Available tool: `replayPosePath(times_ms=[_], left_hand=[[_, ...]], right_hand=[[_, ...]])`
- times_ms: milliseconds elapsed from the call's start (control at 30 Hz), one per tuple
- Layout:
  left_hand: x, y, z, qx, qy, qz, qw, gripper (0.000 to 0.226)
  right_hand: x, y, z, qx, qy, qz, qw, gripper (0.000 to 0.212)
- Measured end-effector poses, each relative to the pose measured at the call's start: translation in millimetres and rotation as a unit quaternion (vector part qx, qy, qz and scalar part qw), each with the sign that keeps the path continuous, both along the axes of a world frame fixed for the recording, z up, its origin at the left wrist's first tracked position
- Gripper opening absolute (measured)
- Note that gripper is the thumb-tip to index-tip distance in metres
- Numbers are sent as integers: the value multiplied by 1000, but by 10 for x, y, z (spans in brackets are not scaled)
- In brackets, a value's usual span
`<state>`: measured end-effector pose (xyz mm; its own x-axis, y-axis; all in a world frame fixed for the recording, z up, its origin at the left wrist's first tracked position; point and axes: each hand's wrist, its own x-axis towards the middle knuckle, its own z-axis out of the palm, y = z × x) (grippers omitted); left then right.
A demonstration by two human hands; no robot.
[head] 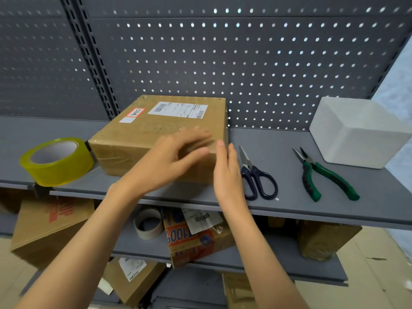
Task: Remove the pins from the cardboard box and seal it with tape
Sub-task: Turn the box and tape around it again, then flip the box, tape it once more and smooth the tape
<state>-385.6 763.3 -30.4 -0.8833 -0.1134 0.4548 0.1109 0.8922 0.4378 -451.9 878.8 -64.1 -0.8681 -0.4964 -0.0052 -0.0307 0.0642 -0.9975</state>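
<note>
A brown cardboard box (142, 130) with a white shipping label and a red-edged sticker lies flat on the grey shelf (278, 152). My left hand (171, 159), blurred, hovers over the box's near right corner with its fingers straight and spread, holding nothing. Against the box's right side my right hand (227, 170) stands edge-on with straight fingers. A roll of yellowish tape (56, 161) lies left of the box. No pins can be made out on the box.
Dark-handled scissors (256, 175) and green-handled pliers (321, 175) lie right of the box, close to my right hand. At the far right stands a white foam box (356, 134). Pegboard backs the shelf. Lower shelves hold cardboard boxes and an empty tape core (148, 226).
</note>
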Motion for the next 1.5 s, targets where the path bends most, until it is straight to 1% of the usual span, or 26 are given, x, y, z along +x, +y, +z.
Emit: replayPosePath(times_ms=[33, 100, 133, 200, 267, 300, 400, 467, 533, 600, 733, 800, 867, 900, 967, 1000, 1033, 1100, 1167, 1233, 1267, 1300, 1333, 1400, 1433, 1500], left_hand=[[74, -54, 40, 30, 39, 41, 998, 47], [218, -266, 44, 18, 111, 178, 978, 41], [279, -391, 17, 19, 118, 251, 961, 40], [374, -615, -54, 56, 108, 365, 923, 41], [438, -766, -122, 106, 103, 428, 892, 45], [459, -801, -140, 138, 105, 437, 882, 48], [440, -840, -192, 302, 125, 406, 853, 57], [396, -830, -221, 357, 147, 398, 832, 56], [365, -810, -241, 367, 174, 403, 820, 54], [374, -782, -256, 374, 196, 399, 814, 52], [438, -741, -258, 381, 244, 352, 819, 47], [449, -722, -206, 367, 293, 319, 823, 41], [469, -735, -115, 359, 331, 288, 824, 36], [481, -752, -73, 360, 342, 275, 823, 36], [502, -760, -12, 363, 359, 260, 819, 37], [504, -736, 13, 366, 369, 255, 815, 40], [495, -693, 33, 372, 383, 250, 808, 49], [464, -539, 87, 410, 403, 246, 780, 76], [419, -295, 144, 491, 371, 221, 757, 106], [372, -1, 131, 560, 293, 117, 766, 126], [345, 152, 109, 575, 253, 54, 776, 129], [310, 276, 82, 579, 228, 8, 783, 127], [277, 356, 56, 577, 218, -14, 787, 121], [241, 348, 45, 561, 237, -20, 793, 109], [251, 297, 56, 558, 250, -19, 791, 106], [329, 151, 99, 565, 253, -21, 785, 111]], right_hand=[[-41, 0, 32, -3, -14, -4, 1000, 66], [-125, -14, 92, -2, -31, -9, 999, 70], [-160, -28, 119, -1, -38, -9, 999, 72], [-210, -72, 161, 2, -56, -5, 998, 75], [-226, -122, 185, 5, -75, 0, 997, 77], [-224, -145, 192, 7, -80, -1, 997, 77], [-205, -197, 173, 16, -66, -24, 997, 75], [-173, -212, 164, 16, -47, -41, 998, 73], [-156, -219, 145, 8, -37, -50, 998, 70], [-141, -209, 126, -17, -48, -47, 998, 69], [-92, -129, 148, -111, -69, -26, 991, 68], [-102, -90, 196, -161, -84, -14, 983, 74], [-127, -51, 268, -185, -108, 10, 977, 86], [-136, -36, 301, -193, -113, 29, 974, 85], [-126, -10, 351, -215, -99, 59, 970, 69], [-114, -2, 360, -233, -89, 61, 967, 65], [-96, 3, 363, -254, -80, 57, 962, 66], [-22, -13, 370, -296, -70, 57, 951, 73], [77, -68, 374, -333, -78, 72, 937, 79], [197, -148, 381, -350, -68, 79, 931, 91], [253, -186, 377, -351, -51, 81, 931, 99], [309, -212, 378, -350, -29, 84, 932, 105], [348, -222, 381, -348, -12, 90, 933, 107], [336, -211, 372, -344, 10, 116, 932, 109], [298, -182, 385, -340, 16, 132, 931, 111], [186, -93, 488, -323, 18, 130, 937, 119]])
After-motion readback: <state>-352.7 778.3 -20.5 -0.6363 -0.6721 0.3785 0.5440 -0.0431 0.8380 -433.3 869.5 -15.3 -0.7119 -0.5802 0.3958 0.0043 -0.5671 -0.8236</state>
